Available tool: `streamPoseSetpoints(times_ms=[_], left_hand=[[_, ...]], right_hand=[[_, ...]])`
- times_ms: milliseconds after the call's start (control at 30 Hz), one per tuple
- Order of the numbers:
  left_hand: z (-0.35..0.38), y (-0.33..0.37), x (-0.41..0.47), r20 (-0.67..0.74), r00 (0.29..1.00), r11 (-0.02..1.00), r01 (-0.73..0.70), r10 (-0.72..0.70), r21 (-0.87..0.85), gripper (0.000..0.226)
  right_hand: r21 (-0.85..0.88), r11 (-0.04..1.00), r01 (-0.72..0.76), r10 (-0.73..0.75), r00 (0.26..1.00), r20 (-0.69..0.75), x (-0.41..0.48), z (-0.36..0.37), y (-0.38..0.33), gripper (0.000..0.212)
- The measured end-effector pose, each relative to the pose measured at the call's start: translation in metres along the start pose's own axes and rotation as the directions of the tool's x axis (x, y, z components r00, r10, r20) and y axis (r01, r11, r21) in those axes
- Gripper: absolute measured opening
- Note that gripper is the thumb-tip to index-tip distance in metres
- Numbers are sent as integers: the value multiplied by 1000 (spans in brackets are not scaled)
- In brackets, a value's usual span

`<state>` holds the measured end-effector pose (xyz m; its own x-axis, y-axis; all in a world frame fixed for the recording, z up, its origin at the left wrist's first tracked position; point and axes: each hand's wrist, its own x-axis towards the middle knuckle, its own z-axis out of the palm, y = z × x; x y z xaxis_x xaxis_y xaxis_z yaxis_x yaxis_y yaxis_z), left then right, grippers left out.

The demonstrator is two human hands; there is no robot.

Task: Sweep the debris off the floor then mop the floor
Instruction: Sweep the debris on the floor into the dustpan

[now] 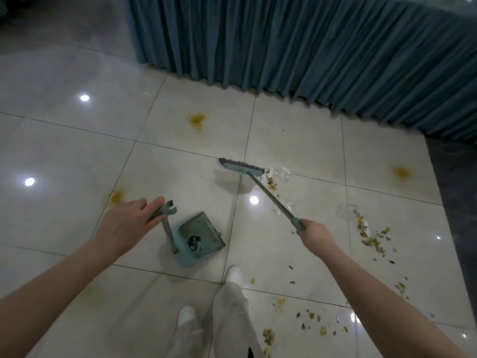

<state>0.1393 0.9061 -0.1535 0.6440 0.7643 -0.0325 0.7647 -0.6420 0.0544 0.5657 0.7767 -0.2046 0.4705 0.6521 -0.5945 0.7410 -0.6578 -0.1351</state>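
glossy tile floor (64, 156); pleated cloth curtain (309, 47); matt plastic dustpan (200, 236).

Bare forearms, no sleeves; beige trousers (232, 319), white shoes (234, 275).

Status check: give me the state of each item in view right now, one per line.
Broom: head on the floor, handle held in right hand.
Dustpan: resting on the tiles, dark bit inside, upright handle steadied by left hand.
Debris: scattered, unswept.
Yellow stains: unmopped.
Curtain: hanging to the floor.
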Motion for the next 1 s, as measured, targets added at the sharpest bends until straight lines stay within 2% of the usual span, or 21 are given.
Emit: streamPoseSetpoints(times_ms=[100, 200, 300, 400, 567, 733, 867, 933, 1000], left_hand=[[-1, 7, 42, 26, 1000, 1000, -8, 7, 27, 50], [6, 11, 82, 37, 998, 998, -43, 41, 47, 44], [13, 15, 112, 38, 998, 997, -59, 57, 52, 43], [15, 19, 133, 37, 996, 996, -78, 76, 45, 44], [11, 22, 149, 78, 994, 995, -81, 77, 49, 46], [-3, 27, 154, 78, 994, 996, -84, 81, 27, 45], [-13, 30, 159, 76, 990, 992, -126, 123, 28, 43], [-16, 32, 162, 57, 989, 989, -138, 136, 44, 33], [-20, 32, 165, 68, 988, 989, -141, 138, 45, 36]], right_hand=[[34, 999, -29, 30, 999, -12, 63, -23, -19, 29], [-3, 1000, -22, 22, 1000, 1, 115, -38, -29, 28], [-25, 999, -28, 29, 999, 33, 158, -45, -36, 35], [-27, 998, -51, 53, 994, 91, 176, -36, -33, 30], [-19, 998, 53, -50, 989, 136, 139, -3, -2, 38], [-121, 991, 59, -31, 974, 223, 66, 23, 53, 40], [-197, 978, 65, -14, 968, 251, 23, 17, 80, 37], [-168, 983, 69, -26, 969, 247, 12, 0, 89, 35], [-86, 995, 41, -22, 977, 212, 10, -20, 98, 33]])
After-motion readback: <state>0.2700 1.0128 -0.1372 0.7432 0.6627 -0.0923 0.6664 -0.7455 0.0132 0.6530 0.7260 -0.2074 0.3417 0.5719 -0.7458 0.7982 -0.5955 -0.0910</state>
